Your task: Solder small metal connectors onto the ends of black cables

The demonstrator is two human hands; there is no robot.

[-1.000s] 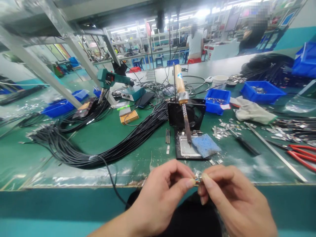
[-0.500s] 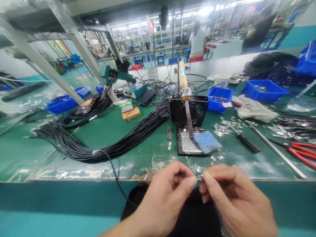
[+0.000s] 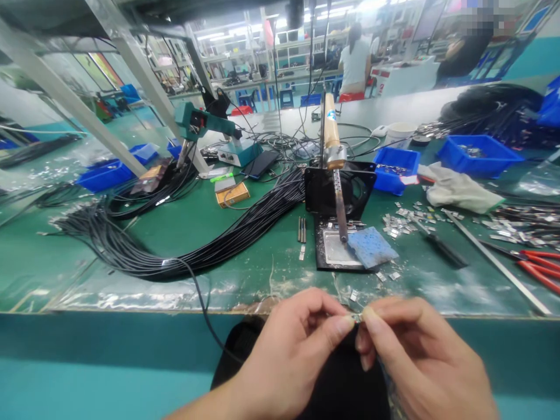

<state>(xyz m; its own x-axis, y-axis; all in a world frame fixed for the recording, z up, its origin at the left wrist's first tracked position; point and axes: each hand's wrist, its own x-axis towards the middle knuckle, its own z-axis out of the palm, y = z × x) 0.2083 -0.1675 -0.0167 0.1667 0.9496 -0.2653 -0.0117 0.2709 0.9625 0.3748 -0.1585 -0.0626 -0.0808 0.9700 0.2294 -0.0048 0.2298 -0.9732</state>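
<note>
- Bearings: clock centred on the fingertips, 12 pointing away from the wearer across the green bench [image 3: 258,262].
- Left hand [image 3: 297,338]: thumb and index pinched, at the near edge of the bench, on the 9 o'clock side of a small metallic piece [image 3: 357,318].
- Right hand [image 3: 420,344]: thumb and index pinched on the same piece, 3 o'clock side. Piece mostly hidden by fingertips; exact type cannot be told.
- Versus 0.5 s ago: hands nearly unchanged in pose, pinches kept; both sit slightly further right in view. Bench items appear a little higher, consistent with a camera shift.
- Versus 1.0 s ago: coloured strands then seen between the fingertips are now hard to make out.
- Single black cable [image 3: 202,297]: 9 o'clock, hanging over the bench edge and passing behind the left forearm.
- Black cable bundle [image 3: 245,233]: 10 o'clock, curved along the bench.
- Loose metal clip [image 3: 353,295]: 12 o'clock, just beyond the fingertips.
- Soldering iron [image 3: 340,201]: 12 o'clock, tip down at its stand; position there unchanged.
- Blue sponge [image 3: 373,247]: between 12 and 1, on the stand's edge.
- Red-handled pliers [image 3: 540,271]: between 2 and 3.
</note>
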